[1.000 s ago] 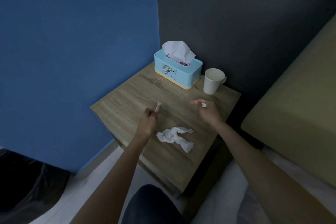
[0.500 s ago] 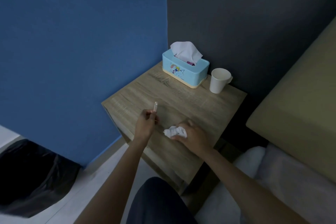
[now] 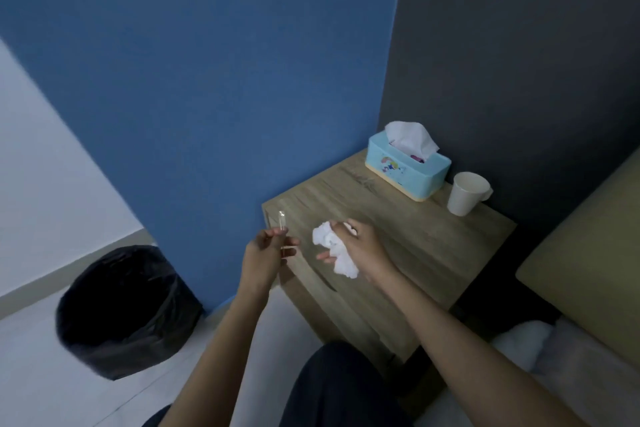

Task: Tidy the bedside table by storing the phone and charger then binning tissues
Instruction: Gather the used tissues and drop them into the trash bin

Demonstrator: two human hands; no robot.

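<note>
My right hand (image 3: 360, 246) holds a crumpled white tissue (image 3: 334, 251) just above the left part of the wooden bedside table (image 3: 433, 253). My left hand (image 3: 265, 253) is off the table's left edge, pinching a small clear plastic piece (image 3: 282, 220) that stands upright between its fingers. A black-lined bin (image 3: 128, 308) stands on the floor to the lower left of both hands. No phone or charger is in view.
A light-blue tissue box (image 3: 408, 170) with a tissue sticking out sits at the table's back corner, a white cup (image 3: 465, 198) beside it. A blue wall is on the left, a dark wall behind. An olive mattress (image 3: 588, 260) and white bedding lie at the right.
My right hand closed on the crumpled tissue and lifted it off the table, moving left. My left hand moved off the table's left edge with the clear piece. The view swung left, showing the bin.
</note>
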